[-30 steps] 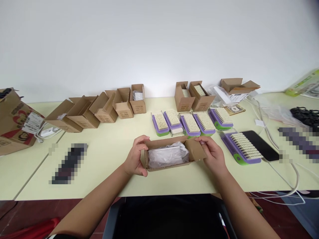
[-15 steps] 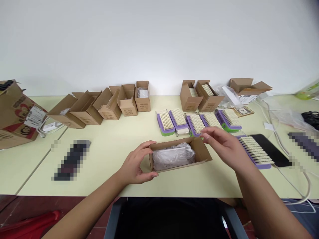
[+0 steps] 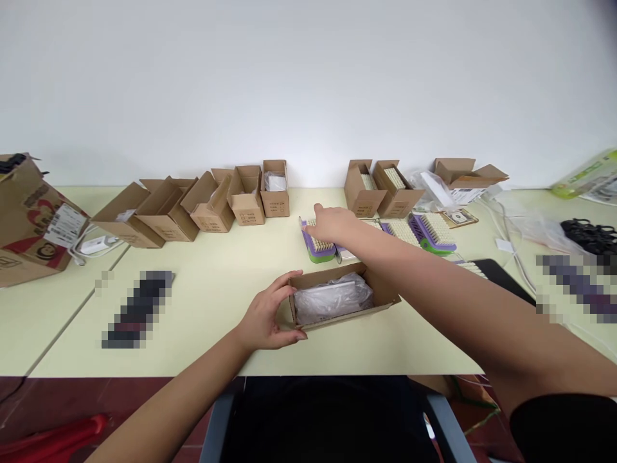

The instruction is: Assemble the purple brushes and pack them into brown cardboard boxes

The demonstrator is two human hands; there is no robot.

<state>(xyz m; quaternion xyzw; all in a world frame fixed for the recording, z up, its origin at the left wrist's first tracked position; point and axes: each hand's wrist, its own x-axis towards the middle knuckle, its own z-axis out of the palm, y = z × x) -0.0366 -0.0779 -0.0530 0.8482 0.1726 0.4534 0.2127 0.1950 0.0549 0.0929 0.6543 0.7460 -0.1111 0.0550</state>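
Note:
My left hand (image 3: 267, 314) grips the left end of an open cardboard box (image 3: 388, 286), thumb on the near side and fingers on the far side. Inside that box lies a white item in clear plastic wrap (image 3: 332, 299). My right hand (image 3: 332, 225) reaches across the box's right end, over the leftmost purple-and-green brush with cream bristle tufts (image 3: 321, 251). Its thumb and a finger are apart above the bristles; the other fingers are hidden. More such brushes, including one at the right (image 3: 436, 231), stand in the row, partly covered by my right forearm.
Several open cardboard boxes (image 3: 207, 206) line the back left. Two boxes holding brushes (image 3: 400, 196) stand at the back right, beside plastic packaging (image 3: 436, 190). A larger carton (image 3: 33, 225) is far left. A black flat panel (image 3: 506, 280) and white cables (image 3: 518, 251) lie right.
My right hand has left the box's right end and moved left and away from me to the leftmost brush. My left hand keeps its hold on the box.

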